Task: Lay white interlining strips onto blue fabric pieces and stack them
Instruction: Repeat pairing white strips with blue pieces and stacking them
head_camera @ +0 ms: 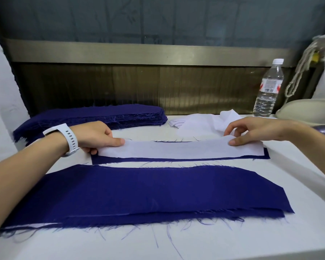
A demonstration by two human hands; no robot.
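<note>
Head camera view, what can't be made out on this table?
Dark blue fabric piece: mostly covered by the white interlining strip, head view.
Left hand: fingers largely hidden under the strip's end, head view.
Clear plastic water bottle: label text too small, head view.
Cream rounded object: cut by the right edge, head view.

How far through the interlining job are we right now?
Done: the near stack holds finished blue pieces, with a white edge showing. In hand: the left hand and right hand pinch a white strip over one blue piece. Left: the far blue pile and spare strips.
</note>
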